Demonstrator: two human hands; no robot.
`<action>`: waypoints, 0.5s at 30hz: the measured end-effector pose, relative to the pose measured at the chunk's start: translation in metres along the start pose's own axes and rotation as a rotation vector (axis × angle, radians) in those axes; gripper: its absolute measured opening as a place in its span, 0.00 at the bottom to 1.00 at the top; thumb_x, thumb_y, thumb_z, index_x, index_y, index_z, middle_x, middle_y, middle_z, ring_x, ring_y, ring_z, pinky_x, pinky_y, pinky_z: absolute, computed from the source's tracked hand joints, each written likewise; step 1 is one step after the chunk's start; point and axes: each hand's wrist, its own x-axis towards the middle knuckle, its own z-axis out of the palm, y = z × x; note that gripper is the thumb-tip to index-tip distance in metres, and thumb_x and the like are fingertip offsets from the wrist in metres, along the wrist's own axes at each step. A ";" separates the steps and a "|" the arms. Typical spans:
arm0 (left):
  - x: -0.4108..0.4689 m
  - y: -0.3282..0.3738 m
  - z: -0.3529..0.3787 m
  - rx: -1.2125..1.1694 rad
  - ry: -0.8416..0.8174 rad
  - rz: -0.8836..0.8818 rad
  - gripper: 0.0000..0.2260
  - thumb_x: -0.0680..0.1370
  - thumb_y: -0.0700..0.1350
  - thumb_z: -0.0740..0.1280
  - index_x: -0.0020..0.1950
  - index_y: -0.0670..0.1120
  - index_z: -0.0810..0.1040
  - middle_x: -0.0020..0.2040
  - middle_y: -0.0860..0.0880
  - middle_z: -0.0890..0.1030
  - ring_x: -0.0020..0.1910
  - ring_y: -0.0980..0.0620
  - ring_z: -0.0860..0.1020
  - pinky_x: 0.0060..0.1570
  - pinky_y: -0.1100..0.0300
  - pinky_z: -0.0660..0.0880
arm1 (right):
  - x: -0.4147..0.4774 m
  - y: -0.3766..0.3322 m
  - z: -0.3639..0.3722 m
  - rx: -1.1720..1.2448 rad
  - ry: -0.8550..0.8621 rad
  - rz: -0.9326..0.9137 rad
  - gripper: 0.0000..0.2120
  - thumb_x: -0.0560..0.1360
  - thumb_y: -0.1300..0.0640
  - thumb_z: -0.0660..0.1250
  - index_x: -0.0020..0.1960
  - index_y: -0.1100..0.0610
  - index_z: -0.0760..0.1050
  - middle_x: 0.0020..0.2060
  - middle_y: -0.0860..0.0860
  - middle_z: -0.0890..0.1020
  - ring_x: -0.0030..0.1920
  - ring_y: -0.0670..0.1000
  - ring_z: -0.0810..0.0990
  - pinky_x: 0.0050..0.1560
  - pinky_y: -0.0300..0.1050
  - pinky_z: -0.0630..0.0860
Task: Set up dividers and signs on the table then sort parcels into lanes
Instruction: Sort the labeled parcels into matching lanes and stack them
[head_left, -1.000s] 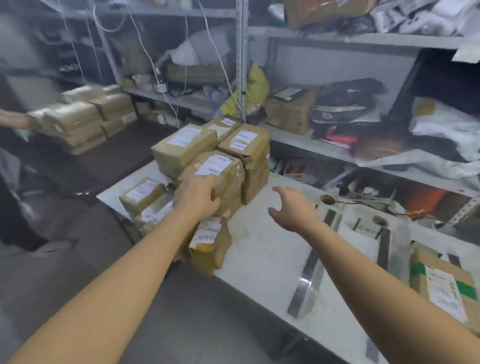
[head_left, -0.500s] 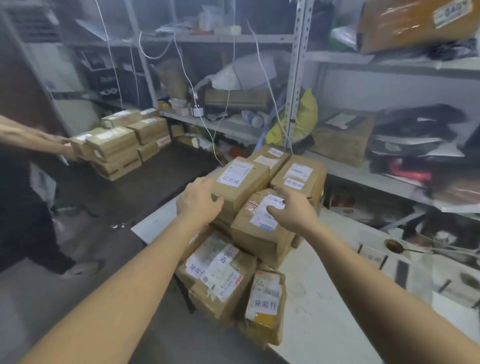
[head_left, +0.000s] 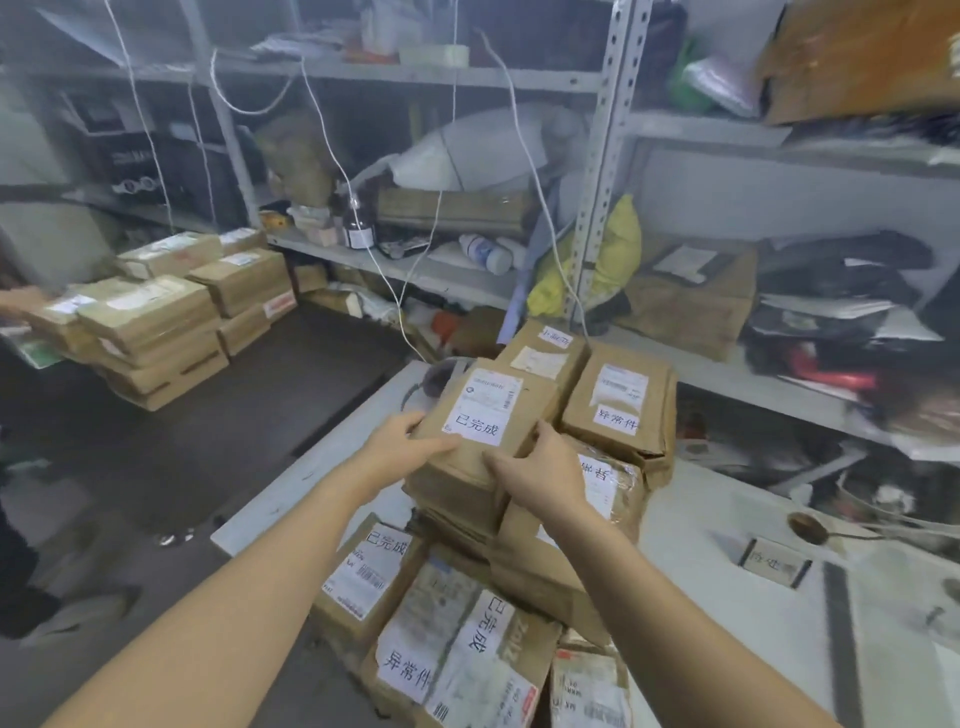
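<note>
Parcel (head_left: 483, 415) sat atop the pile (head_left: 615, 410) by the worktop's (head_left: 691, 530) left edge | left hand (head_left: 397, 441) and right hand (head_left: 540, 470) each curled round a side of it | step: sorting, I'd say | next: lift clear, don't topple the pile, find its lane

Grey shelf post (head_left: 602, 171) at the back, yellow bag (head_left: 621, 244) against it, brown glass bottle (head_left: 357, 226) and toppled white plastic bottle (head_left: 485, 253) shelved left of it, white cords (head_left: 524, 135) hanging just left, big cardboard box (head_left: 862, 57) upper right, dark bags (head_left: 841, 270) right.
</note>
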 end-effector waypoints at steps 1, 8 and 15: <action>0.006 -0.003 0.000 -0.058 -0.046 0.014 0.20 0.71 0.58 0.75 0.60 0.54 0.77 0.56 0.56 0.82 0.49 0.61 0.80 0.39 0.68 0.75 | 0.001 -0.001 0.004 0.020 0.016 0.030 0.27 0.64 0.44 0.73 0.61 0.49 0.74 0.54 0.44 0.81 0.55 0.50 0.80 0.52 0.47 0.78; 0.027 -0.021 -0.007 -0.182 -0.142 0.126 0.20 0.70 0.54 0.77 0.60 0.54 0.79 0.52 0.57 0.84 0.49 0.57 0.82 0.45 0.60 0.80 | -0.005 -0.021 0.023 0.212 0.116 0.185 0.25 0.64 0.52 0.78 0.60 0.48 0.76 0.51 0.42 0.83 0.51 0.45 0.82 0.52 0.48 0.82; 0.031 -0.029 -0.023 -0.197 -0.143 0.182 0.20 0.67 0.54 0.80 0.56 0.52 0.83 0.47 0.59 0.85 0.47 0.59 0.82 0.43 0.60 0.81 | -0.021 -0.043 0.031 0.286 0.136 0.181 0.25 0.65 0.56 0.79 0.60 0.46 0.77 0.51 0.41 0.84 0.50 0.42 0.83 0.46 0.38 0.80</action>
